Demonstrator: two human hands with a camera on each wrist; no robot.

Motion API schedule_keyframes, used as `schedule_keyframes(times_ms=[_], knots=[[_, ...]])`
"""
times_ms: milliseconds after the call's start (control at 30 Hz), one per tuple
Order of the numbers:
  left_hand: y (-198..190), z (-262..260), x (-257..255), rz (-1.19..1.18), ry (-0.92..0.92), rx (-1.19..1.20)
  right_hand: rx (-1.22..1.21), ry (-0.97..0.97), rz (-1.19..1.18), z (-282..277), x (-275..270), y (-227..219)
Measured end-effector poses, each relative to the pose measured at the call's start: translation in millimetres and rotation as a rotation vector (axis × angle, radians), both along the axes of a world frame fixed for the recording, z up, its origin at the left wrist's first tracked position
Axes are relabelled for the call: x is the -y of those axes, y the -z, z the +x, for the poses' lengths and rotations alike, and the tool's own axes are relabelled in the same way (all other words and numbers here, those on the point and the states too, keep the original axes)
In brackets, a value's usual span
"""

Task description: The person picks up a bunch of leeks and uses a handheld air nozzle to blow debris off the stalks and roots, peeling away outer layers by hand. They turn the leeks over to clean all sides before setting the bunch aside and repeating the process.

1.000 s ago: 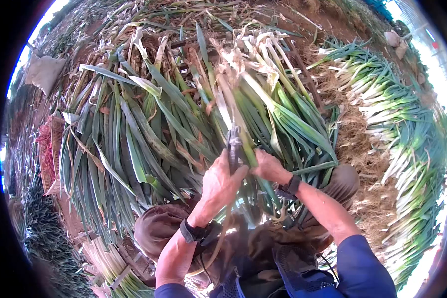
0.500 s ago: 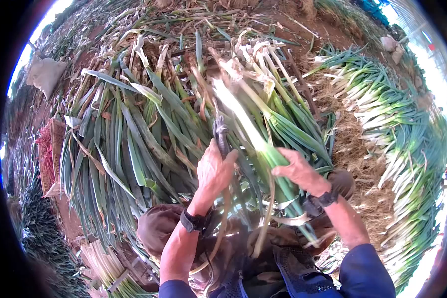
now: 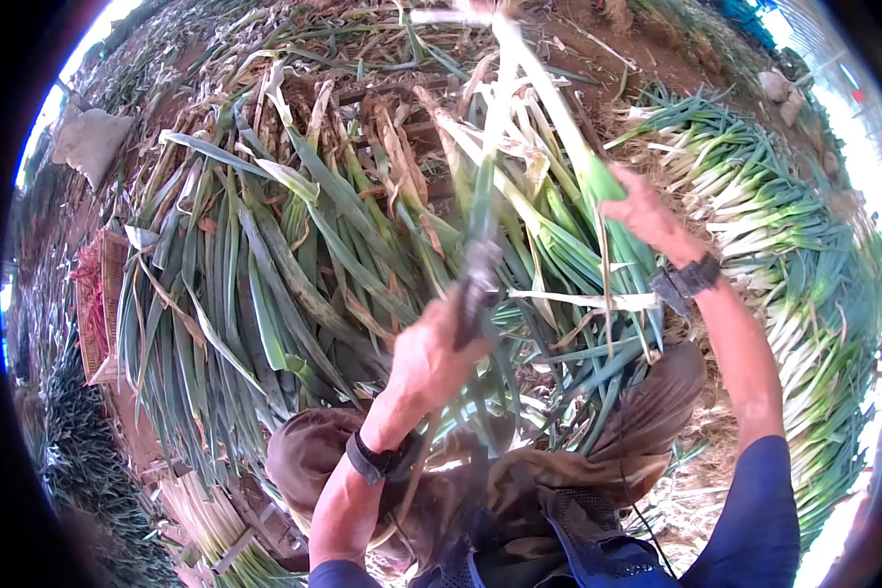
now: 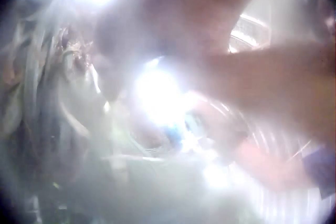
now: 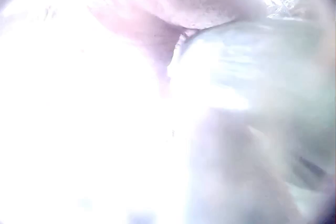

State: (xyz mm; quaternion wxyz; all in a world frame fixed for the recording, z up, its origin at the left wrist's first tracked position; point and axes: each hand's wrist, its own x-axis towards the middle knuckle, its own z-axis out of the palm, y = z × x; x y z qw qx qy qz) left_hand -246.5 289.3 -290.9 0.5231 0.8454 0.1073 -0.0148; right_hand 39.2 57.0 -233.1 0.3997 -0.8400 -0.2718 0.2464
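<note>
Gripping a long, smooth, white-and-green leek [image 3: 586,157], my right hand [image 3: 652,218] has its fingers and thumb closed about the green part of the stalk. The leek's pale, rounded shaft slants away from me, up and to the left, towards the top of the head view, where its far end blurs into white. Its flat green leaves hang below my fingers on the near side. A thin, blurred, pale green strip [image 3: 485,186] runs beside it; I cannot tell whether it belongs to the same stalk.

My left hand [image 3: 431,358] is curled round a slim, dark grey tool [image 3: 480,279], which is too blurred to make out in detail. The leek lies well apart from that hand, farther forward and to its right.

In front of me spreads a heap of broad, blue-green leek leaves [image 3: 265,265], long and strappy, with brown, papery, crinkled skins [image 3: 397,157] among them. On the right, a curved row of pale-stemmed green leeks [image 3: 784,284] lies on the ground. At the left sits a tan woven basket [image 3: 115,294] holding red stringy stuff [image 3: 90,299]. Glare and blur hide most of both wrist views.
</note>
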Motion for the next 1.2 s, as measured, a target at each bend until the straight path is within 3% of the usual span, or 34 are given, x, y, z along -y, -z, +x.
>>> schedule_keyframes(times_ms=[33,67,133,200,233,300,400,467,533,600,733,800,967,1133,1200], knots=[[-5.8,0.5,-0.2,-0.022,0.144,-0.133,0.012,-0.012,-0.161,7.2,1.6,20.3],[22.4,-6.0,8.9,0.044,0.135,-0.077,0.01,-0.015,-0.162,4.4,1.7,38.0],[22.4,-11.1,18.1,0.266,0.027,-0.189,0.935,-0.317,-1.113,-6.1,-1.0,63.6],[26.3,-13.7,18.3,0.308,-0.068,-0.183,1.044,-0.372,-0.863,-17.7,-37.4,73.5],[27.2,-14.2,17.2,0.361,-0.163,-0.169,1.01,-0.431,-0.797,-23.1,-55.4,85.2],[18.7,-14.5,14.5,0.341,-0.168,-0.149,0.841,-0.511,-0.729,-30.1,-88.1,104.8],[9.0,-11.5,7.7,0.309,-0.213,-0.14,0.591,-0.549,-0.889,-23.0,-136.3,134.7],[4.9,-8.2,-1.6,0.304,-0.295,-0.123,0.711,-0.312,-0.67,-11.5,-152.3,166.8],[-4.2,-5.9,-8.7,0.29,-0.309,-0.136,0.609,-0.264,-0.588,15.9,-165.2,186.8],[-9.0,-3.9,-10.6,0.258,-0.338,-0.146,0.428,-0.168,-0.503,5.3,-176.3,155.7],[-10.0,-7.0,-9.7,0.248,-0.31,-0.12,0.392,-0.083,-0.392,-16.9,-179.5,162.6],[-9.3,-6.3,-8.3,0.224,-0.293,-0.121,0.44,-0.105,-0.696,-22.3,-178.3,203.4],[-7.2,-22.6,15.1,0.138,-0.144,-0.131,0.415,0.04,-0.383,-58.8,-154.8,191.1],[-3.7,-32.3,25.0,0.089,-0.052,-0.224,0.188,0.005,-0.316,-101.9,-101.8,160.8],[-1.7,-34.2,26.6,0.074,-0.061,-0.229,0.354,-0.009,-0.321,-123.6,-85.8,167.8]])
